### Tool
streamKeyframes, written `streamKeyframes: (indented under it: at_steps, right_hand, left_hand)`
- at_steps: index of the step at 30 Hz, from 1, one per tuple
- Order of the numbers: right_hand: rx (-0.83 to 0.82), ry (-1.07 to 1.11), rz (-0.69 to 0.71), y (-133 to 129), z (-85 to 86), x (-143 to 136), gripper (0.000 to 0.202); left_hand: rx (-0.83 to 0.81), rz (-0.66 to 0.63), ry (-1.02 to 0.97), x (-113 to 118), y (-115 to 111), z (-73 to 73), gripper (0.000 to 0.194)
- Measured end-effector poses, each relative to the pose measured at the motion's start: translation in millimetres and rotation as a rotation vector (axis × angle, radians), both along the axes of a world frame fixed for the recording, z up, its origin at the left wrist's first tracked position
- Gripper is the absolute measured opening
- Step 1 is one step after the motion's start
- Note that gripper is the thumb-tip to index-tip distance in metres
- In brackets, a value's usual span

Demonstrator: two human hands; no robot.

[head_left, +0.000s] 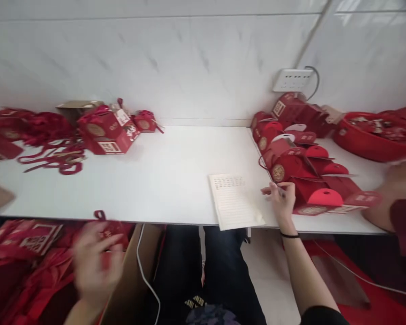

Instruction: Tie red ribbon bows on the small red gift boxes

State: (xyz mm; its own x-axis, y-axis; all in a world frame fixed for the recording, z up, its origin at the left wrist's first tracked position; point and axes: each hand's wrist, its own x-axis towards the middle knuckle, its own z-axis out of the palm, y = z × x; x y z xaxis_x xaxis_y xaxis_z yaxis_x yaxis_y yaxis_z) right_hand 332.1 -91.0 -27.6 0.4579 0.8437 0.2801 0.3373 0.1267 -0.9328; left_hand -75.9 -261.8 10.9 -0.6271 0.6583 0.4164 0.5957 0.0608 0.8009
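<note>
My left hand (96,264) is at the lower left, smeared by motion, its fingers apart over a carton (130,275) of red gift boxes. Just beyond the fingers is a small red box (117,229) with a ribbon loop on top; I see no firm grip on it. My right hand (284,198) is over the white table between a lined notepad (235,203) and a row of red gift boxes (304,196). Its fingers are pinched together, with a small dark red bit at their tips and something greyish among them, too small to name.
At the back left stand a larger red box (103,131), a small red box (145,122) and loose red ribbons (59,158). A red basin (375,146) of small items sits right. Other people's arms (382,198) reach in at both sides. A white cable (145,280) hangs by the carton.
</note>
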Motion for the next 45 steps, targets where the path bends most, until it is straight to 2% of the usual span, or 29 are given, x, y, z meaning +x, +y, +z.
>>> streamKeyframes:
  at_steps: [2,3,4,6,8,9,11,13,14,19,25,28,30,31,33,36,37,38,39,41,43,45]
  right_hand:
    - [0.037,0.033,-0.013,-6.9,7.3,-12.4,0.044]
    - [0.049,0.057,0.021,-10.5,11.7,-19.9,0.042]
    - [0.06,0.104,0.082,-13.2,16.1,-28.2,0.041]
    - [0.051,0.258,0.255,-13.9,23.9,-46.1,0.042]
    - [-0.014,0.342,0.413,-7.0,28.2,-63.7,0.045]
    - [-0.061,0.341,0.454,-1.3,28.6,-71.5,0.043]
    - [-0.158,0.314,0.466,11.8,25.7,-83.8,0.037]
    - [-0.242,0.307,0.425,23.2,19.3,-91.3,0.034]
    - [-0.274,0.309,0.401,27.1,15.8,-93.6,0.034]
    - [-0.331,0.194,0.307,29.8,7.1,-97.4,0.033]
    - [-0.397,0.072,0.257,26.6,13.8,-98.5,0.034]
    - [-0.348,-0.108,0.277,26.8,14.2,-98.6,0.036]
    - [-0.325,-0.16,0.292,26.3,13.6,-98.8,0.036]
    - [-0.32,-0.166,0.293,26.0,13.4,-98.8,0.036]
    - [-0.319,-0.172,0.283,25.2,13.2,-98.9,0.036]
    - [-0.331,-0.201,0.263,24.8,13.2,-98.5,0.035]
    - [-0.333,-0.217,0.258,24.9,13.1,-98.3,0.034]
    - [-0.334,-0.234,0.258,25.0,13.0,-98.0,0.034]
    - [-0.334,-0.251,0.263,25.1,12.8,-97.7,0.033]
    - [-0.33,-0.274,0.273,25.0,12.8,-97.2,0.033]
    - [-0.331,-0.281,0.27,24.7,13.2,-97.1,0.033]
    - [-0.341,-0.272,0.257,24.5,14.1,-97.3,0.033]
  left_hand:
    - [0.037,-0.674,0.164,60.8,30.5,-6.4,0.007]
    - [0.019,-0.994,0.272,92.3,43.1,-10.5,0.015]
    - [0.057,-1.22,0.414,122.5,53.2,-15.1,0.021]
    - [0.156,-1.41,0.687,174.1,64.7,-25.5,0.024]
    - [0.268,-1.521,0.921,209.3,65.5,-36.6,0.029]
    - [0.288,-1.514,1.016,220.5,63.5,-42.0,0.034]
    - [0.277,-1.4,1.139,232.4,58.9,-52.0,0.038]
    - [0.236,-1.286,1.192,234.5,57.4,-60.0,0.033]
    - [0.221,-1.268,1.209,233.3,58.5,-63.0,0.03]
    - [0.253,-1.356,1.233,223.2,73.0,-68.0,0.028]
    - [0.37,-1.283,1.263,223.5,78.8,-74.8,0.036]
    - [0.4,-1.172,1.511,226.2,73.8,-83.0,0.043]
    - [0.424,-1.069,1.712,227.0,70.9,-85.9,0.047]
    - [0.411,-1.053,1.747,227.0,70.2,-86.1,0.048]
    - [0.361,-1.112,1.602,226.6,70.7,-84.4,0.043]
    - [0.333,-1.194,1.058,226.9,73.2,-80.1,0.024]
    - [0.34,-1.213,0.993,227.7,73.2,-79.1,0.02]
    - [0.335,-1.24,1.029,228.9,72.2,-78.5,0.017]
    - [0.305,-1.271,1.164,230.5,70.1,-78.5,0.015]
    - [0.198,-1.306,1.592,234.7,63.2,-80.1,0.015]
    - [0.105,-1.267,1.936,239.1,55.0,-83.4,0.017]
    - [0.057,-1.204,2.188,241.9,48.7,-86.8,0.019]
